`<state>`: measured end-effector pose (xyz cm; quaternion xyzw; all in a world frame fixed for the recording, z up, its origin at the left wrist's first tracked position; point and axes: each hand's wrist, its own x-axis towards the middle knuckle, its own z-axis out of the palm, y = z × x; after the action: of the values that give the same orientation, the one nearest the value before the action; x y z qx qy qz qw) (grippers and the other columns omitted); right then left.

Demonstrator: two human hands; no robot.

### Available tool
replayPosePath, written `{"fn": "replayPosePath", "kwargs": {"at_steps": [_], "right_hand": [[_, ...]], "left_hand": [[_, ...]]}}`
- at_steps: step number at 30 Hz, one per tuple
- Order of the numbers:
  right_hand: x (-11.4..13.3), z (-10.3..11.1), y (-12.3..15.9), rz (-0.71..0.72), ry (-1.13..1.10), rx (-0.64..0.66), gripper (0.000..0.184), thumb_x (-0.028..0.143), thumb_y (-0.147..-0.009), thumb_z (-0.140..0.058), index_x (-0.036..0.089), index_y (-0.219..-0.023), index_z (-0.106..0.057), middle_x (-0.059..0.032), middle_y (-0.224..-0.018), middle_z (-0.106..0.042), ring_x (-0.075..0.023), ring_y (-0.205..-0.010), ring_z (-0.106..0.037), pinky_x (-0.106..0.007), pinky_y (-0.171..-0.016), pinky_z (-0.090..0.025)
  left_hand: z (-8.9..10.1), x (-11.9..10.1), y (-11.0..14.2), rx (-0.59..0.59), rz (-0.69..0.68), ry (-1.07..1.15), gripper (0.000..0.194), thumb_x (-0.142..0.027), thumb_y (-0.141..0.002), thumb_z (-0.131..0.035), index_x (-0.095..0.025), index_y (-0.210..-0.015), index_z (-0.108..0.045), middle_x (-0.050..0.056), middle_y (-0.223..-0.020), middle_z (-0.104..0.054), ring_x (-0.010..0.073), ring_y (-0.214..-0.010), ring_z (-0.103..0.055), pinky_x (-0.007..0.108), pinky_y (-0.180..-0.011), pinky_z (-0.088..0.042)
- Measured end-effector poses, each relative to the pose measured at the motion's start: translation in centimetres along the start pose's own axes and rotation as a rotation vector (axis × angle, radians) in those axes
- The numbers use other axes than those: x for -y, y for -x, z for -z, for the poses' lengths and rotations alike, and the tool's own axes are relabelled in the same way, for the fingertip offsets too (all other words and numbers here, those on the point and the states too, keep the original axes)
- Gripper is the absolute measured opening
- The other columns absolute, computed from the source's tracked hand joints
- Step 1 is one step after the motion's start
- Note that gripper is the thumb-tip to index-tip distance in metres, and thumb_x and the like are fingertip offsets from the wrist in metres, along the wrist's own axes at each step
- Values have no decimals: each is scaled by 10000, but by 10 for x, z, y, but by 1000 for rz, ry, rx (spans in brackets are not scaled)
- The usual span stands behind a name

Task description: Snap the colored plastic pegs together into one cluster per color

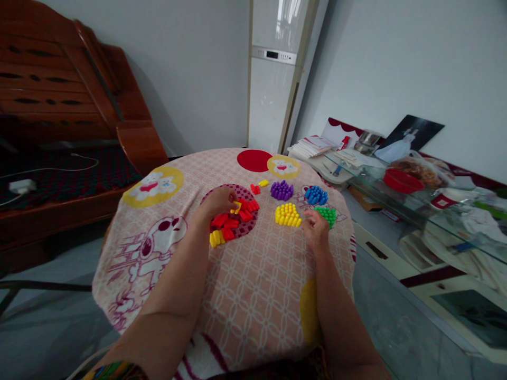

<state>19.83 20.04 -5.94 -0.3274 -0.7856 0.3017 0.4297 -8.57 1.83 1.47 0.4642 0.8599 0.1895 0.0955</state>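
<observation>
My left hand (221,201) reaches over a loose pile of small red plastic pieces (227,224), its fingers pinched on a yellow plastic piece (236,207). More yellow pieces (216,238) lie at the near side of that pile. On the right, my right hand (316,228) is held with curled fingers between a cluster of yellow pieces (287,215) standing upright and a cluster of green pieces (328,215). It partly covers the green ones, and whatever its fingertips hold is hidden. Behind these stand purple pieces (281,190) and blue pieces (316,195), grouped by colour.
The round table has a patterned pink cloth (253,295). One yellow piece (263,183) and a few red ones (255,189) lie farther back. A cluttered glass-topped cabinet (396,203) stands close on the right, a wooden bench (51,100) on the left.
</observation>
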Motion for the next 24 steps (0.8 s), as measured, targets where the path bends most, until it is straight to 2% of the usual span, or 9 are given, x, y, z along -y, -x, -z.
{"fn": "replayPosePath", "kwargs": {"at_steps": [2, 4, 6, 9, 14, 17, 21, 24], "right_hand": [[-1, 0, 0, 0, -2, -13, 318, 255, -658, -496, 173, -912, -670, 33, -526, -561, -156, -488, -538, -263, -530, -423], [-1, -1, 0, 0, -8, -25, 319, 254, -664, -498, 168, -915, -675, 29, -527, -561, -160, -491, -543, -265, -530, -426], [-1, -1, 0, 2, -9, -27, 330, 257, -671, -498, 164, -930, -679, 25, -535, -564, -162, -500, -547, -265, -533, -430], [-2, -1, 0, 4, 3, -22, 339, 262, -676, -493, 164, -941, -681, 24, -539, -565, -163, -510, -546, -263, -536, -434], [-2, -1, 1, 3, 18, -15, 337, 258, -689, -482, 165, -944, -682, 20, -545, -578, -164, -519, -549, -263, -539, -437], [-1, -1, 1, 12, 19, -13, 336, 255, -699, -478, 162, -950, -682, 18, -548, -585, -163, -517, -547, -265, -542, -435], [0, -1, 2, 12, 23, -14, 329, 255, -699, -480, 159, -939, -684, 23, -539, -577, -151, -490, -527, -262, -539, -428], [2, -1, 3, 6, 20, -18, 319, 262, -705, -480, 160, -926, -686, 27, -531, -565, -148, -480, -519, -260, -529, -421]], "left_hand": [[3, -9, 1, -109, -27, 117, 253, -240, -735, -604, -162, -952, -707, 42, -864, -717, 169, -746, -635, 244, -649, -460], [3, -22, 2, -159, -93, 263, 296, -220, -757, -547, -163, -1002, -703, 41, -894, -721, 157, -752, -643, 242, -670, -485], [-1, -37, 3, -134, -185, 378, 328, -190, -763, -516, -167, -1031, -704, 31, -887, -722, 142, -743, -646, 238, -687, -498], [-13, -60, 6, -42, -332, 436, 339, -153, -760, -527, -170, -1049, -705, 21, -853, -717, 123, -711, -641, 229, -685, -498], [-39, -96, 14, -2, -483, 397, 313, -64, -696, -589, -147, -981, -686, 15, -821, -695, 121, -726, -633, 216, -681, -495], [-53, -112, 19, -15, -529, 278, 248, -59, -708, -610, -151, -917, -705, 35, -843, -701, 148, -774, -642, 250, -746, -508], [-66, -123, 26, -54, -583, 78, 256, -135, -816, -579, -170, -1018, -733, 106, -998, -692, 224, -938, -652, 334, -851, -507], [-72, -125, 28, -54, -604, 27, 292, -103, -817, -562, -168, -1056, -718, 119, -1036, -684, 236, -984, -643, 341, -863, -504]]}}
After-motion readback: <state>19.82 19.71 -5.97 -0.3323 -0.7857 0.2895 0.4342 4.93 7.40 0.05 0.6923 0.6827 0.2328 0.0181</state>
